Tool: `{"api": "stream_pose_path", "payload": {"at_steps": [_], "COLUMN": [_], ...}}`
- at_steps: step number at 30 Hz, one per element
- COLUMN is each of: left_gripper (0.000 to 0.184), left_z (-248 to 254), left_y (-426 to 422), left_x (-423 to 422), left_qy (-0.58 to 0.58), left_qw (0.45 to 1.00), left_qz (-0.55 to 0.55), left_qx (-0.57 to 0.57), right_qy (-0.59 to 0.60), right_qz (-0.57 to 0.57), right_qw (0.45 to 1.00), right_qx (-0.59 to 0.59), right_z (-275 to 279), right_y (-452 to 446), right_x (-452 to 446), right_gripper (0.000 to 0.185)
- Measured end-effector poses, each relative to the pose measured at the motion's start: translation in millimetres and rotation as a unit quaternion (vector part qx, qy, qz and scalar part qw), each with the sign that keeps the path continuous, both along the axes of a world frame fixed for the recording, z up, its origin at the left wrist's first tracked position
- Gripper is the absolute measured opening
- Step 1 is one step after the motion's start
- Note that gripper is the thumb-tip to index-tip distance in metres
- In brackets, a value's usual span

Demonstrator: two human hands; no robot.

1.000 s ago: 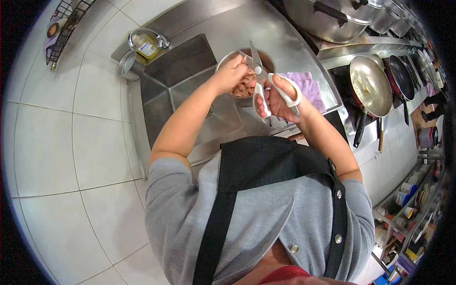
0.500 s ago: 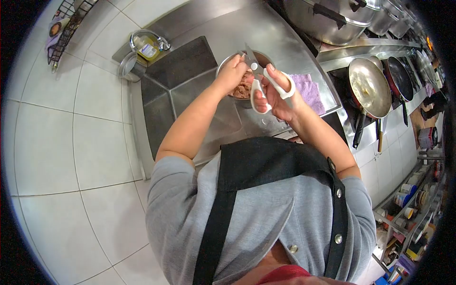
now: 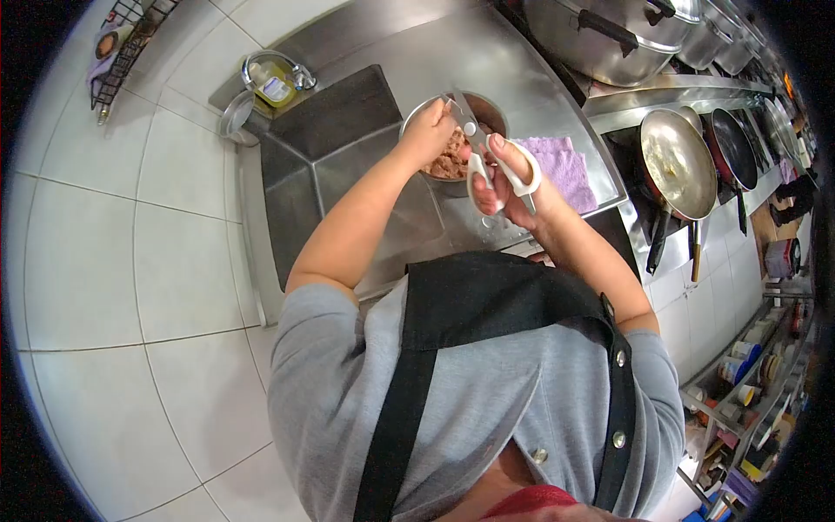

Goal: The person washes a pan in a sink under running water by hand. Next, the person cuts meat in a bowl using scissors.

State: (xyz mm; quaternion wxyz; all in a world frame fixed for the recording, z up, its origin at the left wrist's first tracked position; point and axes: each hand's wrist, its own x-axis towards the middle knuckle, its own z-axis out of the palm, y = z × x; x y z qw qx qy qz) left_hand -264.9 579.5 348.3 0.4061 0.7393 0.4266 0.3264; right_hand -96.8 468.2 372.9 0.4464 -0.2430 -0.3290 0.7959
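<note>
My right hand [image 3: 511, 178] has its thumb and fingers through the white handles of a pair of scissors [image 3: 470, 128]. The metal blades are parted and point away from me, over a round metal pot [image 3: 498, 111]. Inside the pot lies pinkish-brown meat [image 3: 450, 160], apparently in pieces. At the pot's left side my left hand [image 3: 428, 137] is closed in a pinch beside the blade tips. What it pinches is hidden by the fingers.
Left of the pot is the steel sink basin [image 3: 348, 130], with a yellow liquid bottle [image 3: 277, 90] by the tap. A purple cloth [image 3: 561, 170] lies right of the pot. Farther right, a steel frying pan [image 3: 677, 165] and a dark pan [image 3: 732, 148] sit on the stove.
The scissor handles have come a little closer together in my right hand. My left hand stays pinched at the blades, almost where it was.
</note>
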Motion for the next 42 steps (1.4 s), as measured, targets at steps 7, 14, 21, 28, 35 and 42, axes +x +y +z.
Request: {"api": "stream_pose_path", "payload": {"at_steps": [7, 14, 21, 28, 35, 42], "left_gripper": [0.019, 0.036, 0.073, 0.065, 0.057, 0.043], "left_z": [-22.3, 55.5, 72.4, 60.0, 41.2, 35.0], "left_y": [11.0, 26.4, 39.1, 43.9, 52.1, 60.9], "left_x": [-18.0, -19.6, 11.8, 31.2, 20.7, 22.3], "left_qy": [0.032, 0.220, 0.367, 0.468, 0.454, 0.535], "left_qw": [0.998, 0.970, 0.896, 0.868, 0.859, 0.824], "left_qz": [-0.043, -0.098, -0.202, -0.163, -0.237, -0.187], "left_qx": [0.024, -0.020, -0.147, 0.027, 0.013, -0.015], "right_qy": [-0.135, -0.266, -0.366, -0.401, -0.347, -0.352], "right_qz": [-0.175, -0.142, -0.093, -0.062, -0.056, -0.057], "right_qw": [0.973, 0.946, 0.922, 0.912, 0.936, 0.934], "right_qx": [0.071, 0.119, 0.090, 0.056, 0.022, 0.016], "right_z": [38.2, 29.4, 13.5, -6.9, -21.2, -18.6], "right_y": [-8.0, -16.4, -42.7, -52.6, -57.7, -63.3], "right_x": [18.8, 37.2, 44.2, 55.0, 59.4, 66.1], "right_gripper": [0.048, 0.045, 0.044, 0.044, 0.044, 0.044]}}
